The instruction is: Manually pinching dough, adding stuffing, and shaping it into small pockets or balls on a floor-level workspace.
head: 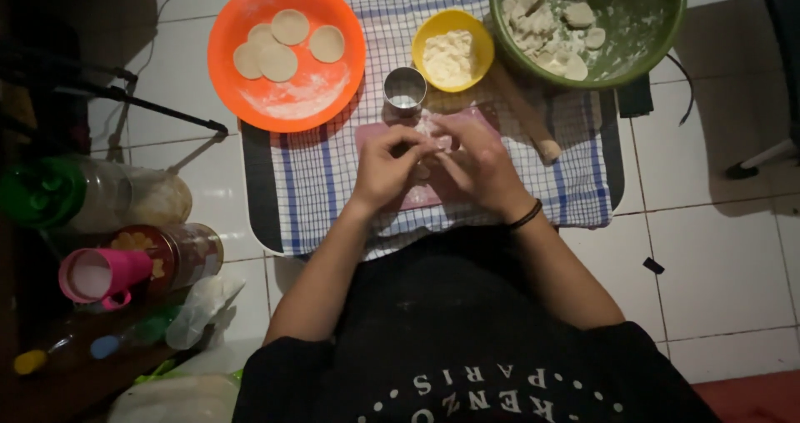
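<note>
My left hand (385, 166) and my right hand (479, 166) meet over a pink board (371, 135) on a checked cloth (312, 181). Both pinch a small pale piece of dough (433, 135) between their fingertips. A metal round cutter (405, 88) stands just beyond my hands. Behind it is a yellow bowl (433, 30) of white filling. An orange plate (250, 98) at the far left carries several flat dough rounds (277, 60) and flour. A wooden rolling pin (527, 115) lies to the right of my hands.
A green bowl (658, 35) with dough scraps sits at the far right. Jars and bottles (158, 256), a pink-lidded one among them, lie on the left. White floor tiles (717, 248) surround the cloth. A dark cable and stand (125, 94) cross the far left.
</note>
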